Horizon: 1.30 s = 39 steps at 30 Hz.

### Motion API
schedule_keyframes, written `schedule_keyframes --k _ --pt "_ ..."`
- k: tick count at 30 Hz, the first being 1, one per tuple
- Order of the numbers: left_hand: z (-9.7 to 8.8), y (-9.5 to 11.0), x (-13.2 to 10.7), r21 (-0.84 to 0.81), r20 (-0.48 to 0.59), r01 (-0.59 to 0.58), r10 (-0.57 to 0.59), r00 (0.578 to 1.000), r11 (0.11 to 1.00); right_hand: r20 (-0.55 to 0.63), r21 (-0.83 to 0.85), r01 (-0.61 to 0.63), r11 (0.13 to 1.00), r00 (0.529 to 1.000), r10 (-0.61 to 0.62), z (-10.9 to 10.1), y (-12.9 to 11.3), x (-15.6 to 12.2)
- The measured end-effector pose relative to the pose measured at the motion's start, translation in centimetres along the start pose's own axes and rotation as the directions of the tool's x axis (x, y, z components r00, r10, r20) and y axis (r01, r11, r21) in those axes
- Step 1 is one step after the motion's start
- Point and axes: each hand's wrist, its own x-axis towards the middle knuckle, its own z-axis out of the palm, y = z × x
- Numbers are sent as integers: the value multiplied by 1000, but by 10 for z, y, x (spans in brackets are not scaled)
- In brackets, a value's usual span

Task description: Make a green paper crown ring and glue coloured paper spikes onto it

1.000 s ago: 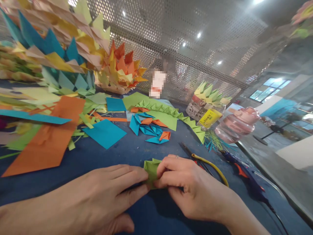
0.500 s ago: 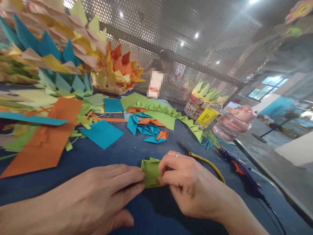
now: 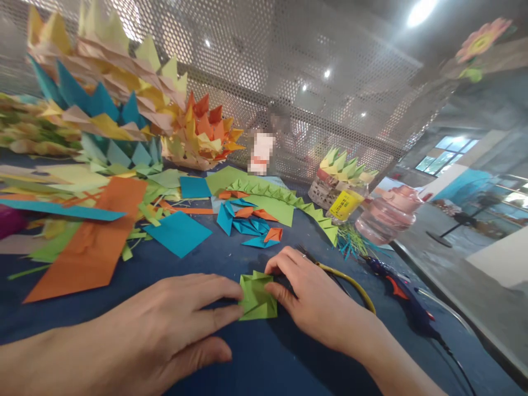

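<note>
A small folded green paper piece [image 3: 256,297] lies on the dark blue table [image 3: 206,258] close in front of me. My left hand [image 3: 165,324] lies flat beside it, fingers stretched out, with the fingertips pressing its left edge. My right hand [image 3: 307,291] rests on its right side, thumb and forefinger spread along the paper's top and right edges, holding it down.
Scissors with yellow handles [image 3: 346,280] and a blue glue gun [image 3: 406,305] lie right of my right hand. Orange [image 3: 91,242], blue [image 3: 178,233] and green paper sheets, folded units [image 3: 251,220], large paper spike models [image 3: 103,104], a jar [image 3: 340,192] and a pink bottle [image 3: 388,214] crowd the back.
My right hand has uncurled from pinching the green piece and now spreads on it. The paper lies flatter and shows more. The view shifted slightly.
</note>
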Motion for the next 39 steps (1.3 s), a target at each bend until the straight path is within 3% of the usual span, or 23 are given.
schedule_keyframes --k 5,10,14,18,24,27,30,35,39 --pt "-1 -7 4 2 60 50 -50 997 999 -21 37 -16 999 1000 17 3 2 -1" --pt "-1 -9 17 -163 39 220 -216 976 962 -78 158 -43 986 995 56 5 1 2" --pt "-6 -6 30 -362 144 481 -462 875 799 -127 342 -36 939 988 84 3 -5 4" --pt "-4 -11 36 -545 291 607 -549 784 579 -222 478 -4 878 967 125 3 -11 5" --pt "-2 -28 40 -650 237 579 -593 770 492 -317 640 90 763 936 156 8 -10 16" --pt "-8 -32 45 -767 174 521 -660 731 375 -331 718 133 683 929 167 9 -11 25" --pt "-13 -34 47 -853 120 443 -724 680 275 -324 735 144 662 933 157 11 -17 37" --pt "-17 -36 45 -890 105 402 -762 638 214 -328 768 137 625 923 201 13 -29 65" --pt "-20 -38 46 -901 100 384 -762 640 204 -374 773 153 616 894 248 11 -31 86"
